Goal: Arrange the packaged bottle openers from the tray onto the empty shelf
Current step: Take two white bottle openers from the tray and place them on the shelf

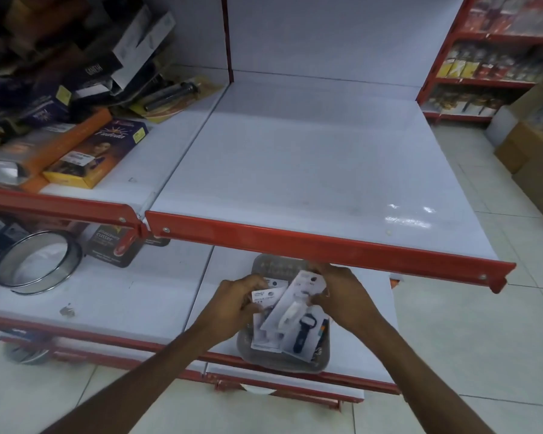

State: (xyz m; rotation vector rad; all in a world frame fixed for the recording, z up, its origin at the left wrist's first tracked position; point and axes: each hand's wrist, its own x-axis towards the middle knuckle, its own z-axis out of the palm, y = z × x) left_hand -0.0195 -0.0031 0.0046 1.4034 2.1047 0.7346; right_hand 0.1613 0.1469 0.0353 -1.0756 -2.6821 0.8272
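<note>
Both hands work over the grey tray point(318, 364) on the lower shelf. The right hand point(342, 292) pinches a packaged bottle opener point(292, 303) by its top — long axis slanting toward the person — while the left hand point(235, 300) grips another card point(264, 295); the empty shelf point(311, 158) lies above, ahead.

Pale tiled floor point(470, 339); red-framed shelving point(489, 57) far right, cardboard boxes point(527, 151) beside it, white back panel point(326, 32) behind.
</note>
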